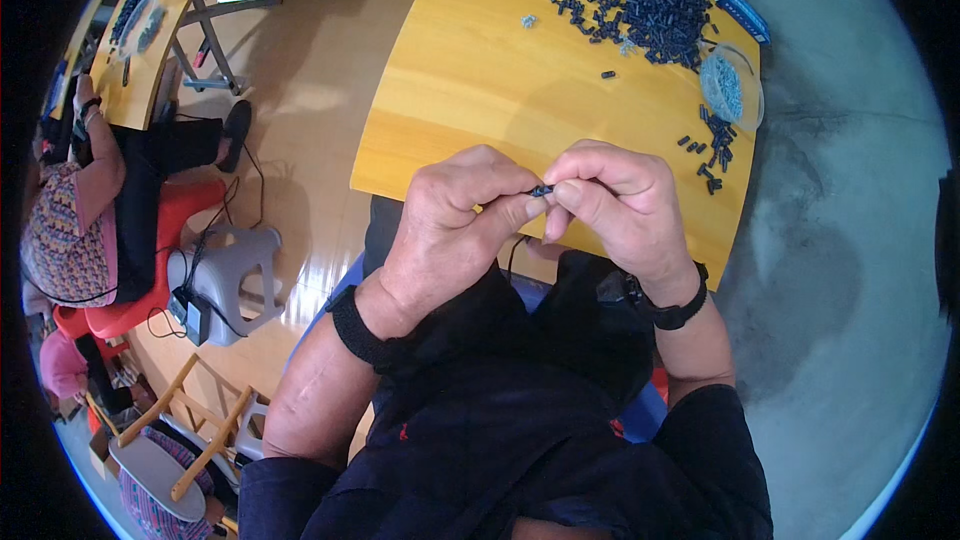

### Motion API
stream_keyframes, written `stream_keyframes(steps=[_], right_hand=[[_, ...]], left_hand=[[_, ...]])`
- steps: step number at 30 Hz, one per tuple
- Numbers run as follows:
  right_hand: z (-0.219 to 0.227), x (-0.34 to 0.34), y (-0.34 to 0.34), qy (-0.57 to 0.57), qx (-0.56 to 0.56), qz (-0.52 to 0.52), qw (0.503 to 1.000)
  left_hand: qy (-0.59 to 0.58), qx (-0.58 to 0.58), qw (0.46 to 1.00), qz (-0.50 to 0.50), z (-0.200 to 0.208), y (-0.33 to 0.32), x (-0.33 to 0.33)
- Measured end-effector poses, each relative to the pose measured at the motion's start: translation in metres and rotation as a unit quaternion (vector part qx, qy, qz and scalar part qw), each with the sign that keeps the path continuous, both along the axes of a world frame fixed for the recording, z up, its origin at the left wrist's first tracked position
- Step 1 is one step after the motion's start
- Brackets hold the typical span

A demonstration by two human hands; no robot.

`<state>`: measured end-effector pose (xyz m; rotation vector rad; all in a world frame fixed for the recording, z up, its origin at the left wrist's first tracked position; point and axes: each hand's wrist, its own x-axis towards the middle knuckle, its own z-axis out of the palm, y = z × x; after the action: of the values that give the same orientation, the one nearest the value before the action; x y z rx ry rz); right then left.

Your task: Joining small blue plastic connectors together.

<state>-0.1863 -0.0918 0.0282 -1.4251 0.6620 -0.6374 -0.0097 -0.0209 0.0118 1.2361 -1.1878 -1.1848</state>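
My left hand (445, 205) and my right hand (625, 205) meet above the near edge of the yellow table (470, 80). Between their fingertips is a small black cylindrical part (541, 190). The left thumb and index finger pinch it from one side. My right thumb and index finger close at its other end; whether they hold a second tiny piece is hidden. A large pile of similar black parts (640, 0) lies at the table's far right. Below that pile, a round clear dish (752, 110) contains small light-blue pieces (722, 88).
A smaller scatter of black parts (718, 145) lies by the table's right edge, beside the dish. Farther back is a blue box (738, 8). A pale clump (528, 21) sits left of the pile. Leftward are a grey stool (235, 280) and a seated person (75, 230) at another table.
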Motion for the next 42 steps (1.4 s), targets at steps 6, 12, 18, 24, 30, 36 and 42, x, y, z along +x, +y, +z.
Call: stream_keyframes(steps=[6, 12, 18, 24, 30, 36, 42], right_hand=[[0.002, -0.004, -0.001, 0.04, -0.012, 0.012, 0.999], [-0.003, -0.006, 0.0, -0.007, 0.137, 0.011, 0.991], [0.002, -0.006, 0.001, -0.032, 0.153, 0.007, 0.988], [0.012, -0.005, 0.002, -0.032, 0.151, -0.011, 0.988], [0.019, -0.01, -0.003, 0.008, 0.156, 0.033, 0.987], [0.018, -0.008, 0.001, -0.069, 0.227, 0.01, 0.971], [0.016, -0.008, 0.003, -0.081, 0.202, 0.009, 0.976]], left_hand=[[-0.018, -0.009, 1.0, -0.019, -0.001, 0.001, 0.001], [0.014, 0.0, 1.0, -0.017, 0.006, 0.002, -0.003], [0.026, -0.006, 1.0, -0.007, 0.009, 0.002, -0.004], [0.037, -0.008, 0.999, -0.011, 0.01, 0.004, -0.005], [0.064, -0.001, 0.998, -0.013, 0.012, 0.004, -0.005], [0.09, -0.019, 0.996, -0.013, 0.011, 0.005, -0.005], [0.097, -0.03, 0.994, -0.033, 0.014, 0.004, -0.003]])
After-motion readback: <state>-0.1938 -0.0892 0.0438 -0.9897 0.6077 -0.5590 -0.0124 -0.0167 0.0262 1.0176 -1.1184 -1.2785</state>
